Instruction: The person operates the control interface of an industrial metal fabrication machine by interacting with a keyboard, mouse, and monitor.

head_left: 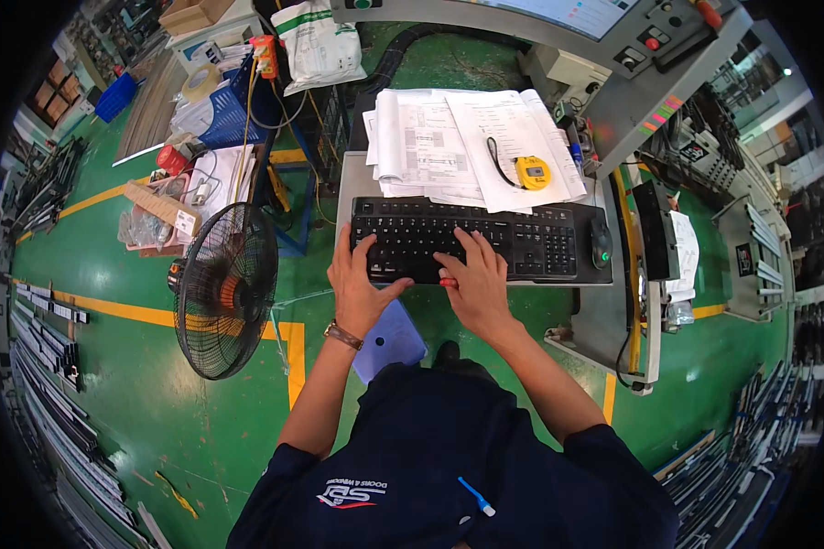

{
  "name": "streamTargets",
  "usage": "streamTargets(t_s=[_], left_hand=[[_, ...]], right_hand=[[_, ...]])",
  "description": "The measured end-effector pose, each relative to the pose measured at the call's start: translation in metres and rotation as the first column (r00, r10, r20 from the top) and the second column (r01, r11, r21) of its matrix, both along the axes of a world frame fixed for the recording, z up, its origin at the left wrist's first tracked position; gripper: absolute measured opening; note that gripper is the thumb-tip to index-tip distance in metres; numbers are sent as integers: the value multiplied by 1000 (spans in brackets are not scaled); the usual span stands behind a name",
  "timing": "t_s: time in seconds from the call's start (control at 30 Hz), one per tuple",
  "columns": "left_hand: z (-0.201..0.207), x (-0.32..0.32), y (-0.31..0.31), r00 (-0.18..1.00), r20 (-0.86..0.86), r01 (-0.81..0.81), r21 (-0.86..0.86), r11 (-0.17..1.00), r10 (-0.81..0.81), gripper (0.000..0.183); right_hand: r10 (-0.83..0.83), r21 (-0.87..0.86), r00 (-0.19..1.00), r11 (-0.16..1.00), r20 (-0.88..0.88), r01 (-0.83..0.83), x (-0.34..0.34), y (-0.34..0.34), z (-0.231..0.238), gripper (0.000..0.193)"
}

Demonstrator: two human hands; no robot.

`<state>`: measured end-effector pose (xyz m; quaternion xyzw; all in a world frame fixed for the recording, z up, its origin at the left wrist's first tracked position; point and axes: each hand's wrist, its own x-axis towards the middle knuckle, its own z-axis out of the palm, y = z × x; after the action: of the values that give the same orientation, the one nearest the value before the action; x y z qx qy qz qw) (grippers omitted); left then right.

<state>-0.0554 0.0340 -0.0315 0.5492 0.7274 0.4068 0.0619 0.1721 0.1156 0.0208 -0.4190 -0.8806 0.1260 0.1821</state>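
My left hand rests at the left end of a black keyboard, its fingers apart and its thumb stretched along the front edge. Over the keyboard's middle is my right hand, fingertips on the keys. A short red pen-like thing pokes out from under the curled fingers of that hand; the rest of it is hidden. Right of the keyboard sits a black mouse. Papers lie behind the keys, with a yellow tape measure and its black strap on top.
The keyboard stands on a narrow grey shelf below a machine's screen and control panel. A black fan is at my left, and a blue-purple stool is below the shelf. Long metal profiles lie on the green floor.
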Motion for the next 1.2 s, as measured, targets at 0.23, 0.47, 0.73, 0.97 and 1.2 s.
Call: streamTargets(t_s=[0.23, 0.47, 0.73, 0.97, 1.2], left_hand=[[4, 0, -3, 1000, 4, -7, -19, 1000, 7, 103], [2, 2, -8, 1000, -14, -5, -31, 1000, 5, 104], [3, 1, -5, 1000, -15, -10, -34, 999, 9, 106], [3, 3, -4, 1000, 5, -9, -47, 999, 9, 105], [3, 4, -6, 1000, 4, -17, -52, 998, 17, 105]], right_hand=[[-180, 28, 981, 983, -71, 182, 38, 5, 2, 37], [-345, 68, 938, 936, -22, 345, 68, 5, -7, 41], [-349, 17, 935, 936, -56, 351, 68, 6, -11, 45], [-351, 25, 933, 935, -82, 354, 72, 6, -11, 45], [-343, 28, 936, 938, -85, 346, 74, 5, -11, 45]])
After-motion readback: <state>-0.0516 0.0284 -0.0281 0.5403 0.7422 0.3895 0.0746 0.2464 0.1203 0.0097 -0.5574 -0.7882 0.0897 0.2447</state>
